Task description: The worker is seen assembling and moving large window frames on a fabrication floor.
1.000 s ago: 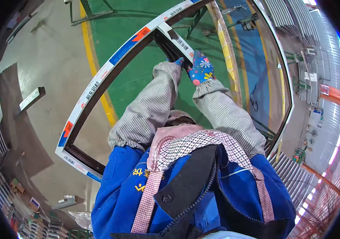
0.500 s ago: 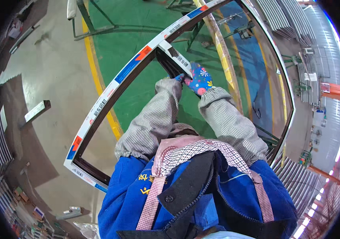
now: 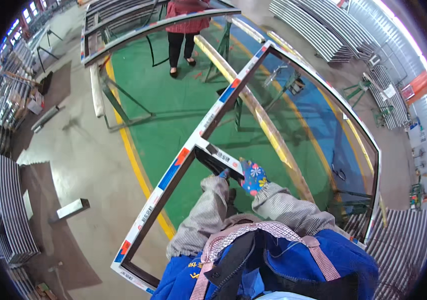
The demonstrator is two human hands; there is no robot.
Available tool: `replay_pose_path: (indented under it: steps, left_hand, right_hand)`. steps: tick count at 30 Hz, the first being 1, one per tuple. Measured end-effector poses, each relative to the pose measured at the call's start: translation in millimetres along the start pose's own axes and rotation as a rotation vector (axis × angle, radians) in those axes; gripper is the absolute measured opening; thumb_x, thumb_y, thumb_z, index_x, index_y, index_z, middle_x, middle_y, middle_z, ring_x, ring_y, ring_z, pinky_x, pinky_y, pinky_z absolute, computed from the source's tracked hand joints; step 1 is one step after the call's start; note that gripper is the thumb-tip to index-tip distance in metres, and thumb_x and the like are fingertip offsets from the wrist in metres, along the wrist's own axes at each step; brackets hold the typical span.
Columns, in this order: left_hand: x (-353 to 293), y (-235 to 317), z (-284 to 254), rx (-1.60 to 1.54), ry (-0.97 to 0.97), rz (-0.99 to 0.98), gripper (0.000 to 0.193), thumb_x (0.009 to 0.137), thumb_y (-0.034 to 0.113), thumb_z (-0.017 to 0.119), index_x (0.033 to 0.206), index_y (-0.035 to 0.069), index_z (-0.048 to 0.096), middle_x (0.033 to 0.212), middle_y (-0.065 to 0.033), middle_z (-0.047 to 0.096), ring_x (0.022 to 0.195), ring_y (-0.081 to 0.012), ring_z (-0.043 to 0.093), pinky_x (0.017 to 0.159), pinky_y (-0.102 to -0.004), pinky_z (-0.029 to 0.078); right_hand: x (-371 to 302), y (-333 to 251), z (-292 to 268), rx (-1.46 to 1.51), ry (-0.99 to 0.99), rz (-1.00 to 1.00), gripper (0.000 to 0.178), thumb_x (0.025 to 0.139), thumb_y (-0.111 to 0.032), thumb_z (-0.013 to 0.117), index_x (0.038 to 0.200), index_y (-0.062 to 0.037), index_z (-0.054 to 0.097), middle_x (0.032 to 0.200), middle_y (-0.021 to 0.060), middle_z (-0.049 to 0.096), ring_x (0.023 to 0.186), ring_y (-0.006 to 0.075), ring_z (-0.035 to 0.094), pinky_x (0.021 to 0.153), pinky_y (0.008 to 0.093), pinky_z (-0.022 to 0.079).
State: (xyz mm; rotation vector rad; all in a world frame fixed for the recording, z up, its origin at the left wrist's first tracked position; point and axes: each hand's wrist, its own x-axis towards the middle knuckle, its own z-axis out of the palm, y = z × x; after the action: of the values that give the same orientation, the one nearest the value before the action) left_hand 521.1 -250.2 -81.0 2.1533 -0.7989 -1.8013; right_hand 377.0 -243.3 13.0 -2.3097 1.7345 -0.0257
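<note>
A large window frame (image 3: 141, 225) with dark inner edges and white, blue and orange film lies spread before me. A short profile bar (image 3: 227, 160) with white film on top and a dark side juts inward from its left long side. My right hand (image 3: 254, 178), in a blue glove with a flower print, is closed around the bar's free end. Beside it, on the bar's near dark side, is my left hand (image 3: 224, 174), also gloved; it grips the bar, with most of its fingers hidden behind my sleeve and the bar.
A long yellow-wrapped beam (image 3: 268, 127) runs beneath the frame. Beyond, a person in a red top (image 3: 186, 25) stands behind another frame (image 3: 158, 25) on green stands. Stacked profiles (image 3: 313, 30) lie far right and left (image 3: 16, 210). One loose profile (image 3: 71, 209) is on the floor.
My view has tipped upward, bringing the person and the second frame into sight. The window frame sits lower in the picture. Both hands remain on the short profile bar.
</note>
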Motion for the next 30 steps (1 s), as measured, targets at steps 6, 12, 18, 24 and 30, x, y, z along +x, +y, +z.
replay_pose_path:
  steps: [6, 12, 18, 24, 30]
  left_hand:
    - [-15.6, 7.2, 5.4, -0.368, 0.124, 0.055, 0.034, 0.078, 0.04, 0.066, 0.084, 0.006, 0.064, 0.074, -0.0082, 0.063, 0.063, -0.0202, 0.054, 0.058, -0.0319, 0.041]
    - [47.3, -28.5, 11.5, -0.485, 0.164, 0.132, 0.018, 0.073, 0.019, 0.076, 0.074, 0.005, 0.064, 0.063, -0.0062, 0.06, 0.049, -0.0181, 0.049, 0.047, -0.0322, 0.04]
    - [22.0, 1.0, 18.9, -0.303, 0.151, 0.161, 0.018, 0.075, 0.018, 0.075, 0.075, 0.005, 0.063, 0.064, -0.0068, 0.061, 0.052, -0.0168, 0.051, 0.049, -0.0307, 0.039]
    - [-13.1, 28.9, 16.9, 0.1, 0.082, 0.111, 0.051, 0.08, 0.059, 0.056, 0.087, 0.011, 0.07, 0.079, -0.0079, 0.068, 0.077, -0.0257, 0.063, 0.067, -0.0352, 0.045]
    - [34.9, -8.7, -7.8, 0.129, 0.074, 0.089, 0.048, 0.082, 0.059, 0.055, 0.091, 0.014, 0.069, 0.087, -0.0072, 0.066, 0.082, -0.0216, 0.059, 0.071, -0.0324, 0.042]
  right_hand:
    - [-7.9, 4.2, -9.1, 0.023, 0.05, -0.036, 0.067, 0.068, -0.023, 0.07, 0.126, -0.0047, 0.042, 0.105, 0.0156, 0.055, 0.094, 0.0332, 0.057, 0.078, 0.0426, 0.048]
    - [-9.1, 5.0, 2.5, 0.038, 0.015, -0.065, 0.055, 0.066, -0.023, 0.07, 0.113, -0.0066, 0.047, 0.103, 0.0155, 0.055, 0.094, 0.0332, 0.057, 0.076, 0.0435, 0.048]
    - [-12.4, 21.6, -11.9, 0.013, -0.017, -0.002, 0.067, 0.066, -0.026, 0.072, 0.121, -0.0021, 0.043, 0.106, 0.0158, 0.054, 0.097, 0.0314, 0.057, 0.078, 0.0419, 0.049]
    - [-3.3, 22.8, -1.9, -0.058, -0.001, 0.041, 0.066, 0.072, -0.022, 0.066, 0.128, -0.0007, 0.039, 0.11, 0.0162, 0.055, 0.099, 0.03, 0.057, 0.078, 0.0435, 0.049]
    - [33.5, -22.9, 24.6, -0.3, 0.16, -0.068, 0.041, 0.085, -0.018, 0.049, 0.123, -0.0024, 0.044, 0.092, 0.0116, 0.062, 0.077, 0.0255, 0.064, 0.061, 0.0376, 0.051]
